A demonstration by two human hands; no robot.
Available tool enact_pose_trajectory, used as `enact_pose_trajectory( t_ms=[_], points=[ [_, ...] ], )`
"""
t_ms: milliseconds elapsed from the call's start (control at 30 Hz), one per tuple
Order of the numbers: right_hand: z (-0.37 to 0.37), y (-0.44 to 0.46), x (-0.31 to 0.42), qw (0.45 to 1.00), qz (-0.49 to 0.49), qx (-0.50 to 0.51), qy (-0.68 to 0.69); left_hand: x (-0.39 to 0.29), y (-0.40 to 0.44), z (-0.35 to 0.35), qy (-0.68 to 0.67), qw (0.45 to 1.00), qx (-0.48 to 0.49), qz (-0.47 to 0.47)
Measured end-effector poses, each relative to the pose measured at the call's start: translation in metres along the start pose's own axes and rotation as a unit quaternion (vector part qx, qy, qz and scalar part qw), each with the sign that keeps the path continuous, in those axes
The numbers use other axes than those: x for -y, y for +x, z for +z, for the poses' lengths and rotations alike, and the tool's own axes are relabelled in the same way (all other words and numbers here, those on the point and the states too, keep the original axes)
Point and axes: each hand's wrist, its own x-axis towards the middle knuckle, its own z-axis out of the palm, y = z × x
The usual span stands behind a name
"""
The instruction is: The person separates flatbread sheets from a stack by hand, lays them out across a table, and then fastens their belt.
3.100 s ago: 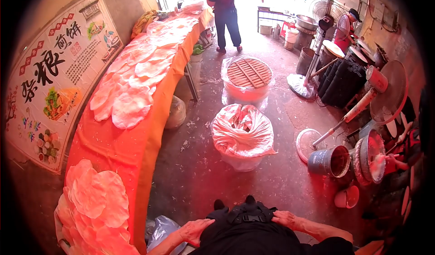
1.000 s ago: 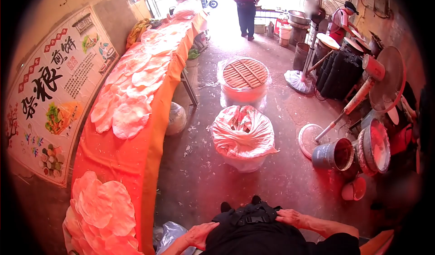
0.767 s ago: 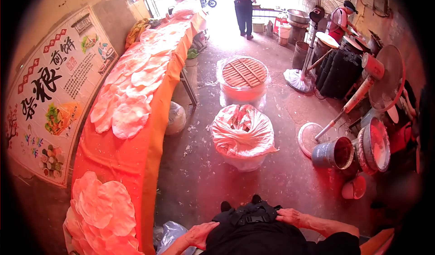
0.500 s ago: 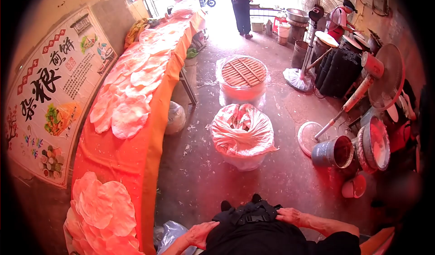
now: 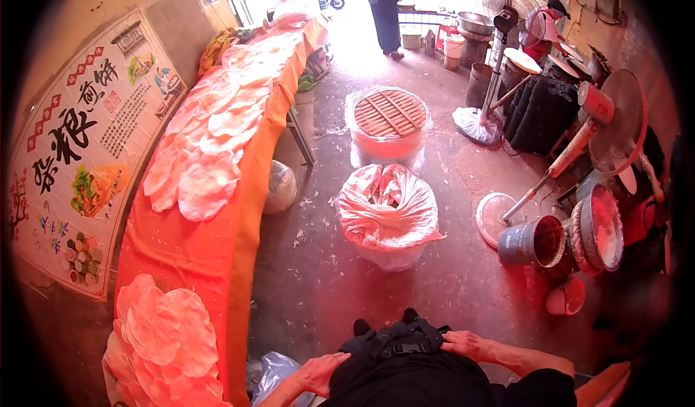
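Observation:
My left hand (image 5: 322, 374) rests against the left side of my black clothing at the waist, its visible fingers lying flat. On the other side my right hand (image 5: 463, 344) lies against the waist too, fingers stretched along the dark cloth. Between them sits a black buckle (image 5: 409, 348) on a strap. Neither hand shows anything held; some fingertips are hidden. Nearest my left hand is a crumpled clear plastic bag (image 5: 275, 372). Left of it, a pile of thin round pancakes (image 5: 163, 335) lies on a long table with an orange cover (image 5: 195, 251).
Ahead stand a cloth-covered tub (image 5: 389, 212) and a round container with a slatted wooden lid (image 5: 391, 114). To the right are a fan lying tilted (image 5: 619, 121), a bucket (image 5: 532, 242) and basins (image 5: 602, 226). One person (image 5: 385, 13) stands far ahead; another (image 5: 546, 27) works at the right.
My hands have stayed at my waist. The person far ahead has shifted slightly, and the person at the right has changed posture a little.

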Motion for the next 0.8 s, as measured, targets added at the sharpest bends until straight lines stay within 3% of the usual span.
enact_pose_trajectory(
  t_ms=[800],
  points=[
    [-0.0022,0.0014,-0.0017,1.000,-0.005,-0.004,0.005,-0.0020,0.0030,-0.0052,-0.003,1.000,0.009,-0.003]
  ],
)
